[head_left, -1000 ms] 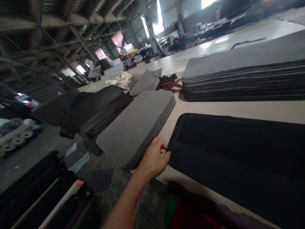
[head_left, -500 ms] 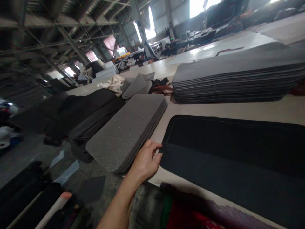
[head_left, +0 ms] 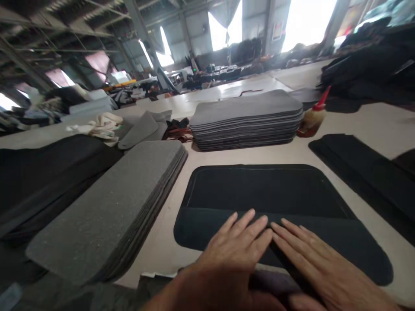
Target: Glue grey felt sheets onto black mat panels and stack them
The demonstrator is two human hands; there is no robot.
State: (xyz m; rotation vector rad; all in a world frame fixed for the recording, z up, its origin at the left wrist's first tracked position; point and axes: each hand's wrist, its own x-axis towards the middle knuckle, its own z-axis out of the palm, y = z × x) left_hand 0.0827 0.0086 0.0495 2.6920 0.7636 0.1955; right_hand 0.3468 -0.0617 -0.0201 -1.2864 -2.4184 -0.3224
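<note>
A black fabric panel [head_left: 256, 190] with rounded corners lies flat on the pale table, with a lighter dark band [head_left: 197, 226] along its near side. My left hand [head_left: 238, 242] rests on that band near the middle, fingers stretched out and slightly spread. Right beside it, my right hand [head_left: 319, 257] lies with straight fingers on the same panel, its fingertips almost touching the left hand's. Neither hand holds anything. A dark strip shows between the hands; what it is I cannot tell.
A stack of grey rounded panels [head_left: 246, 106] stands behind. To the left is a stack of rough grey sheets [head_left: 123, 194] beside dark folded material [head_left: 55, 172]. A glue bottle with a red nozzle [head_left: 313, 119] stands at back right, near black pieces [head_left: 366, 172].
My left hand has moved from the panel's left edge to its near middle and flattened. My right hand has come into view beside it. The view has turned right.
</note>
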